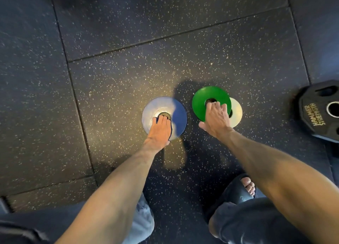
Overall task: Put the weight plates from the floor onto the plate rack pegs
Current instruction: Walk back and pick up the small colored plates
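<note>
A blue weight plate lies on the speckled rubber floor at the centre, half lit by glare. My left hand rests on it, fingers hooked into its centre hole and thumb at the near rim. To its right a green plate is tilted up over a white plate that lies flat beneath it. My right hand grips the green plate, fingertips in its hole and thumb under the near edge. No plate rack or peg is in view.
A larger black plate marked Hammer Strength sits at the right edge. My right foot in a dark slide sandal stands just below the plates, with my knees at the bottom. Dark rubber floor tiles stretch ahead and to the left.
</note>
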`<state>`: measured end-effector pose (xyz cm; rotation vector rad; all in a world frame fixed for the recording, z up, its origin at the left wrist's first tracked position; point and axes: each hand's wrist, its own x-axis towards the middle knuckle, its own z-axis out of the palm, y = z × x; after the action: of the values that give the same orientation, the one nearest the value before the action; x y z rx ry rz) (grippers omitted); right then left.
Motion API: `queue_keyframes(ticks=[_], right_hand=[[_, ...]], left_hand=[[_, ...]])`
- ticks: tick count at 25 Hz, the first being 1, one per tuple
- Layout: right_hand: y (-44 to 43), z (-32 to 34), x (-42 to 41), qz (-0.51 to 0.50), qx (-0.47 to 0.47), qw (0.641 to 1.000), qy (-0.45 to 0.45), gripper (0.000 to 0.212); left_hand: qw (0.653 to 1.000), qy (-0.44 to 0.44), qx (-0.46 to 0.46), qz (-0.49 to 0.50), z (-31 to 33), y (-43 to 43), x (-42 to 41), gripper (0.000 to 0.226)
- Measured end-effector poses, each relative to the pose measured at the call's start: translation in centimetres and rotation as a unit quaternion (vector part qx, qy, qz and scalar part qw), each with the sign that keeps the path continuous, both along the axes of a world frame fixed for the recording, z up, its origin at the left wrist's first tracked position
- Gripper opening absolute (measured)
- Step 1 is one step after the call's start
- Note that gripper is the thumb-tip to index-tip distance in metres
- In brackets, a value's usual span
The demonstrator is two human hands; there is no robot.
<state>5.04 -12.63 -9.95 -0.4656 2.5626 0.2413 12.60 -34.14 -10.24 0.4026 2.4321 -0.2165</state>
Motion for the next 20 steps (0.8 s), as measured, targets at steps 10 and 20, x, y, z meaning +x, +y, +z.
queue_keyframes(ticks=[10, 20], right_hand=[[-1.3, 9.7, 1.1, 0.049, -0.023, 0.998, 0.016, 0.054], [2.1, 42.7, 3.6, -0.048, -0.035, 0.997, 0.05, 0.047]], left_hand=[[0.968, -0.189, 0.07, 0.147, 10.6, -1.1, -3.9, 0.065], [0.961, -0.178, 0.121, 0.176, 42.1, 0.5, -3.3, 0.014]])
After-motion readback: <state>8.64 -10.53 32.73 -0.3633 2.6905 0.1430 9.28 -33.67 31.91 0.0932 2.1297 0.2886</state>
